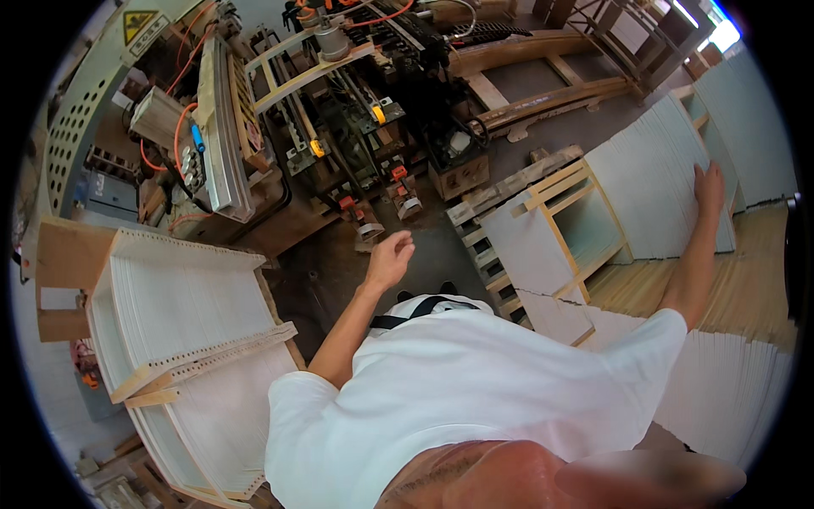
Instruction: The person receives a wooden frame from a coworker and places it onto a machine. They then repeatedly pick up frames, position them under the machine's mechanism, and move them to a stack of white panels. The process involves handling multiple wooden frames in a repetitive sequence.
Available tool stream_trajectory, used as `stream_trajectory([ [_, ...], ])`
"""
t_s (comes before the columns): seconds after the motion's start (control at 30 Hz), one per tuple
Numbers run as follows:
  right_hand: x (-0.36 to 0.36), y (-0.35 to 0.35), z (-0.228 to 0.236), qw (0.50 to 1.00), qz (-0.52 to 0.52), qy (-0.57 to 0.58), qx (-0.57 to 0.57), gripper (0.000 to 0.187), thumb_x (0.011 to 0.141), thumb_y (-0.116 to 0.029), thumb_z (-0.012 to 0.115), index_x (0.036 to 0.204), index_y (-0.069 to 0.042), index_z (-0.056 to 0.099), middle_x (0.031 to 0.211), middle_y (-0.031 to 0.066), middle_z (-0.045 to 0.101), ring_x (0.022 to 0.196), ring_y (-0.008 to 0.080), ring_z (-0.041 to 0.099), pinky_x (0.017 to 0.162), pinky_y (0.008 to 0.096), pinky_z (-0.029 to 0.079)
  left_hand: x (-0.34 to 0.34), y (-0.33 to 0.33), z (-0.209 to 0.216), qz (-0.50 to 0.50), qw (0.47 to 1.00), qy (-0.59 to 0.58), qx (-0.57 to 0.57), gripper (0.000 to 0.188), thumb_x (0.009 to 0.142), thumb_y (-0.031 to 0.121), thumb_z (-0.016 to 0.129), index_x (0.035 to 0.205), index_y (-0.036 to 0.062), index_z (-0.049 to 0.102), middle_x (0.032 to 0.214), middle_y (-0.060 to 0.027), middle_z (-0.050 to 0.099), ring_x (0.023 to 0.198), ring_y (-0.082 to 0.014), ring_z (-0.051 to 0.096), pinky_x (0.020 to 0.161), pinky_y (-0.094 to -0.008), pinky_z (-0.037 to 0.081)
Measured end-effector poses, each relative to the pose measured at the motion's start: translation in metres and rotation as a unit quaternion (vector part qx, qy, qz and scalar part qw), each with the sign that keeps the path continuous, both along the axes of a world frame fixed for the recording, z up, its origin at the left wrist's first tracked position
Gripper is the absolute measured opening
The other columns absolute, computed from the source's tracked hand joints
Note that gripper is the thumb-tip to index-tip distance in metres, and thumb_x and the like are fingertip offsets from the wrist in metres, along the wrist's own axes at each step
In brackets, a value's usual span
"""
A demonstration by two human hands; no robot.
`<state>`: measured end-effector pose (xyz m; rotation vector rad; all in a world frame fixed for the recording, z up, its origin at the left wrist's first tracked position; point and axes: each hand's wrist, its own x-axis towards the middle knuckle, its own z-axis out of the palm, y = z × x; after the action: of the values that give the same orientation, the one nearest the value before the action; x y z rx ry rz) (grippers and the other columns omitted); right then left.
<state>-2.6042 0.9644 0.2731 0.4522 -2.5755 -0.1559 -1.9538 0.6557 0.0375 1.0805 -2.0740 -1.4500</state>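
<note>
Past the left hand (389, 261) I saw a dark metal machine (370, 102) and, farther left, a yellow-and-black warning sign (137, 27).

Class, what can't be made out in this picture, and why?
All in the head view:
Left hand: palm, hidden by the hand itself.
Right hand: gripping or merely touching the white panels; its own back hides this.
Black strap: partly covered by the shirt.
Warning sign: print too small.
</note>
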Motion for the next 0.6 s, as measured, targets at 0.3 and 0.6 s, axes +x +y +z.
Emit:
stream_trajectory([
  [0.3,0.008,0.002,0.024,0.996,-0.071,-0.039,0.02,0.05,0.087,-0.034,0.06,0.128,-0.007,0.051,0.124,0.0167,0.058,0.114,0.0356,0.055,0.091,0.0449,0.047,0.064,-0.015,-0.063,0.11,0.989,-0.101,0.013,0.029,0.085,0.018,0.062,0.108,0.002,0.065,0.095,-0.0154,0.07,0.088,-0.024,0.068,0.078,-0.0334,0.052],
  [0.6,0.094,-0.096,0.028,0.98,0.175,0.091,-0.006,0.028,0.09,-0.011,0.052,0.118,-0.008,0.057,0.111,0.0152,0.063,0.093,0.0358,0.063,0.075,0.0444,0.052,0.032,-0.018,-0.06,0.097,0.994,-0.031,0.048,0.033,0.085,0.022,0.065,0.109,-0.001,0.065,0.099,-0.0136,0.069,0.09,-0.0191,0.066,0.079,-0.0305,0.051],
])
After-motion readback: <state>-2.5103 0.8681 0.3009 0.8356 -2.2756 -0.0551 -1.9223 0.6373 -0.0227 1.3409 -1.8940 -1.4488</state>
